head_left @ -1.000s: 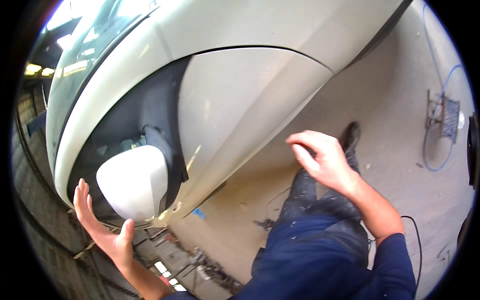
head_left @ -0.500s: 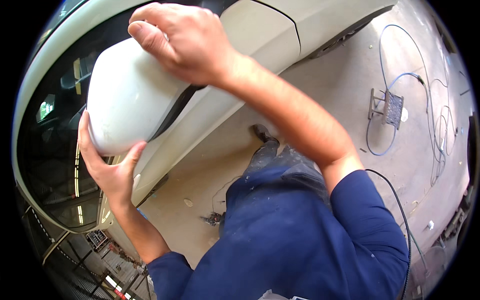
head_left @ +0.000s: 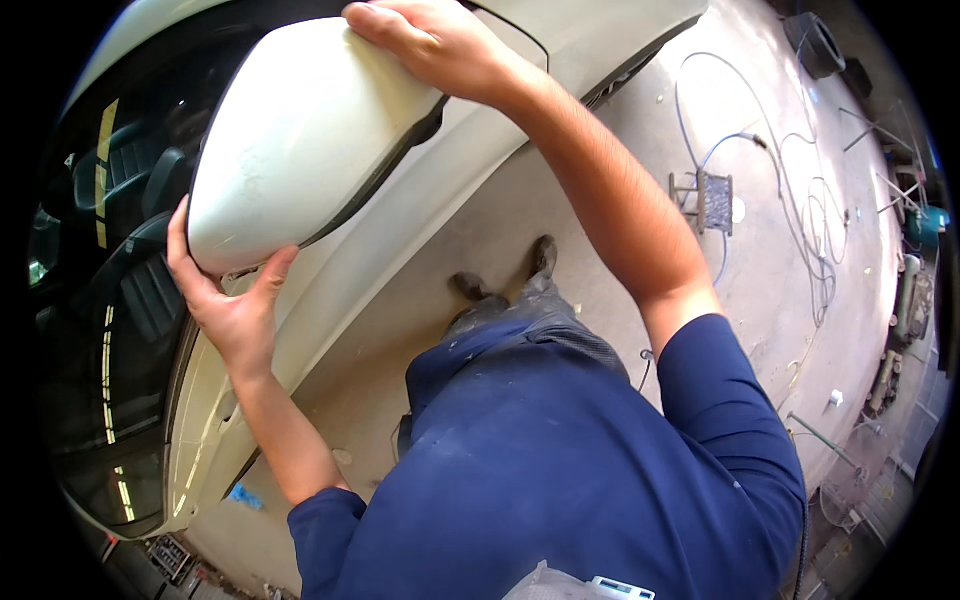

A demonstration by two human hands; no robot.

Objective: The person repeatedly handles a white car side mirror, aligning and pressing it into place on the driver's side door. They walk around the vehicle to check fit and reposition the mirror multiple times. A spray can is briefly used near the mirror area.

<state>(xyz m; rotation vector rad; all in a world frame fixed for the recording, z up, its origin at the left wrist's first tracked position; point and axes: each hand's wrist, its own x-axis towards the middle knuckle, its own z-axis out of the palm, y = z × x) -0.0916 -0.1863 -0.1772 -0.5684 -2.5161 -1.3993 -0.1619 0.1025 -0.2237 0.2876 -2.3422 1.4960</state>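
Observation:
A white car side mirror (head_left: 305, 135) with a black lower edge fills the upper left, in front of the dark side window (head_left: 110, 330). My left hand (head_left: 232, 310) cups its near end, the thumb on one side and the fingers on the other. At the far end my right hand (head_left: 435, 45) grips the mirror's edge, with the thumb lying on the white shell. Some of the right fingers are hidden behind the mirror. Behind it runs the white car body (head_left: 400, 215).
Blue hose (head_left: 690, 110) and a small metal-framed stand (head_left: 714, 203) lie on the concrete floor (head_left: 620, 150) at right. A tyre (head_left: 815, 45) is at the far right. Below the car lies a blue scrap (head_left: 245, 496). Dark seats (head_left: 150, 290) show through the window.
My right hand has moved from above the mirror to its far edge, uncovering more of the white shell. The left hand stays at the near end. The whole view has shifted.

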